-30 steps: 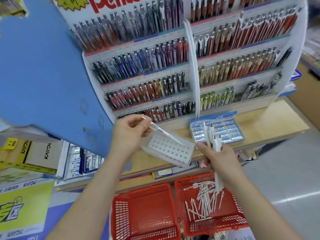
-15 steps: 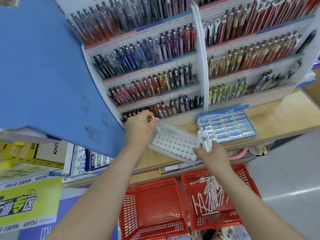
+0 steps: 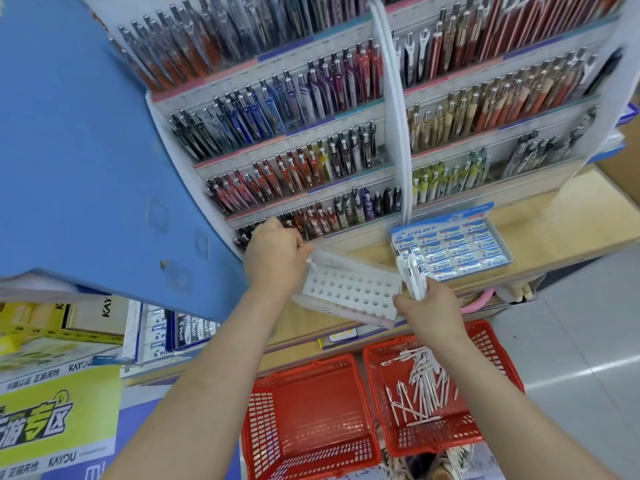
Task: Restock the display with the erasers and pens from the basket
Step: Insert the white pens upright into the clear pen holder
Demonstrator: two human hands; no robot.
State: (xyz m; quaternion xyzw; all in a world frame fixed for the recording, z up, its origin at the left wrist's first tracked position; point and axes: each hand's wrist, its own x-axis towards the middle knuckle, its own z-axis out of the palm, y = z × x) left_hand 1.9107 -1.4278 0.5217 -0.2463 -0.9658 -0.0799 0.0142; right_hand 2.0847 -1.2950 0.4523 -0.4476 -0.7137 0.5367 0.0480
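1. A large blue panel (image 3: 79, 150) filled the upper left of the frame.
2. Yellow boxes marked KAYOU (image 3: 52, 323) sat at the left edge, just below the panel.
3. A yellow-green poster (image 3: 52, 417) with bold characters lay at the lower left.
4. Grey floor tiles (image 3: 581, 341) showed at the right.
5. A pink curved object (image 3: 479, 301) hung under the wooden shelf (image 3: 571, 216), right of centre.

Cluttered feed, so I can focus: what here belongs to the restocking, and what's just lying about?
Job: left hand, pen, holed tray, right hand, pen bundle, right basket, eraser box.
Lying about: left basket, blue board, yellow boxes.
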